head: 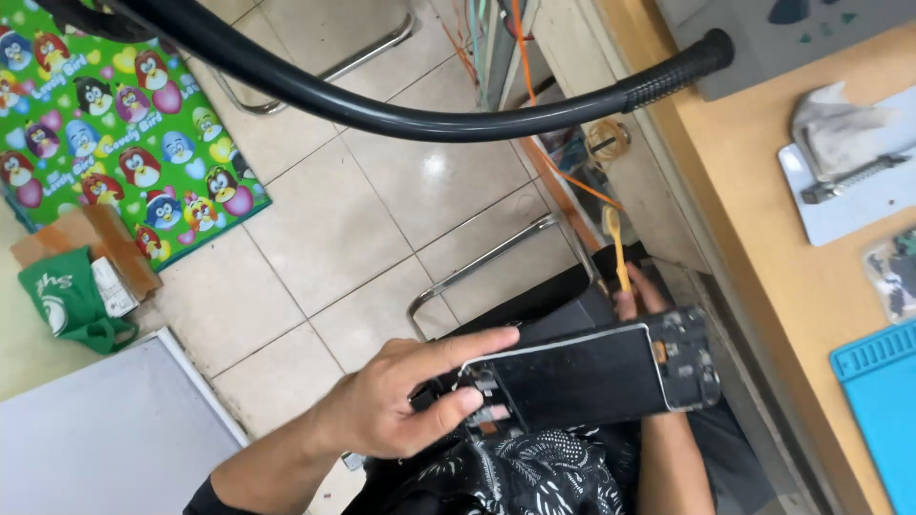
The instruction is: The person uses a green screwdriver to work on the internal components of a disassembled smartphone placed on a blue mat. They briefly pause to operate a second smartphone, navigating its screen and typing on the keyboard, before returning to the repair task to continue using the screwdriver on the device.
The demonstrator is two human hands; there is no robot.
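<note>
From the head view, the left hand (386, 405) had its grip clamped on the near end of an opened phone (587, 374), thumb on top, held over the lap beside the table (763, 248); the right hand (641, 298) sat behind the phone, its grip closed on a yellow pry tool (617, 248) pointing upward; a black hose (401, 113) arched above; a blue mat (883, 401) lay on the table.
</note>
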